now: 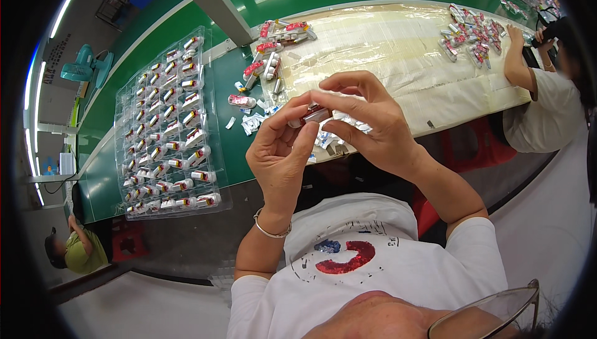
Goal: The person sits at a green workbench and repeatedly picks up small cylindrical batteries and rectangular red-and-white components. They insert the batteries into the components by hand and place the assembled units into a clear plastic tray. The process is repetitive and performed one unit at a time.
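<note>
Above the table's near edge I hold a small silver and white piece (317, 115), with dark reddish parts, between both hands. My left hand (278, 146) is closed round its left side, thumb pressed on the front. My right hand (376, 121) is bent round the other end, index fingertip and thumb against it; the fingers cover much of the piece, so its kind is unclear. Beneath and beside my hands lie several small white and blue paper-like slips (252, 122). Close by on the left rests a red and white piece (241, 101).
At left a clear plastic tray (171, 121) holds rows of white, silver and red pieces. Red and white packs (267, 65) are heaped behind my hands, with another pile (472, 34) at far right beside a co-worker (547, 102). A metal post (208, 0) rises from the green table (99, 180).
</note>
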